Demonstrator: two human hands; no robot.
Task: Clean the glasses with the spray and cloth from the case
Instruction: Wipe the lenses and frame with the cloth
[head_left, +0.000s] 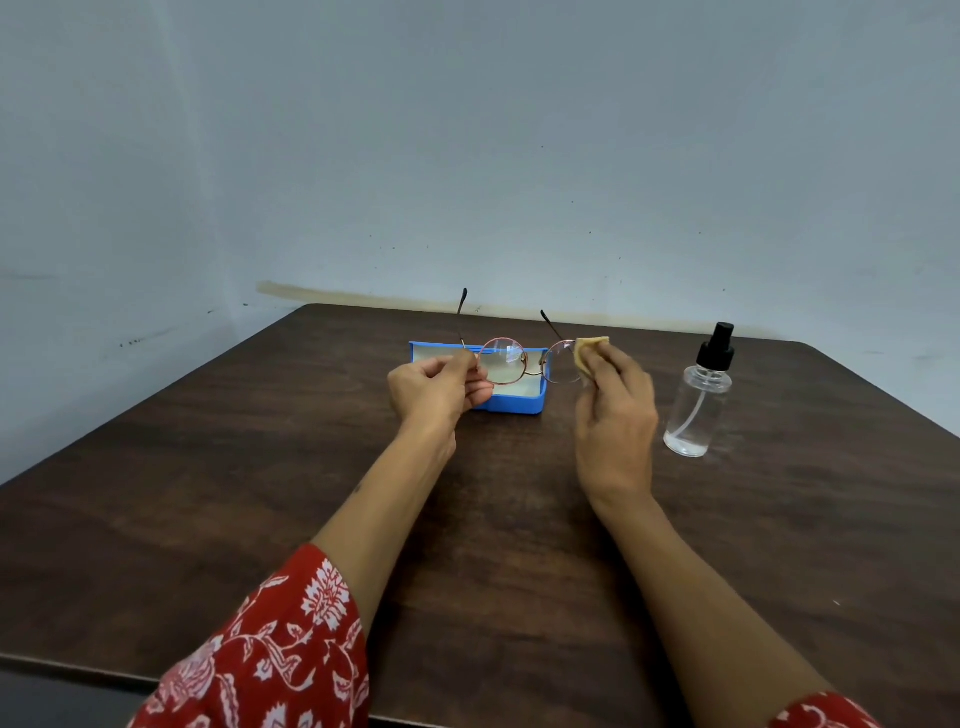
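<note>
Round thin-framed glasses (503, 359) are held up over the table with their temples pointing away from me. My left hand (441, 387) pinches the frame at its left hinge. My right hand (615, 400) holds a small tan cloth (589, 351) pressed around the right lens, which it partly hides. An open blue case (517, 402) lies on the table just behind and below the glasses. A clear spray bottle (698, 405) with a black nozzle stands upright to the right of my right hand, apart from it.
The dark wooden table (260, 493) reaches a grey wall (467, 156) at its far edge. The near table edge runs along the bottom of the view. Red patterned sleeves cover my upper forearms.
</note>
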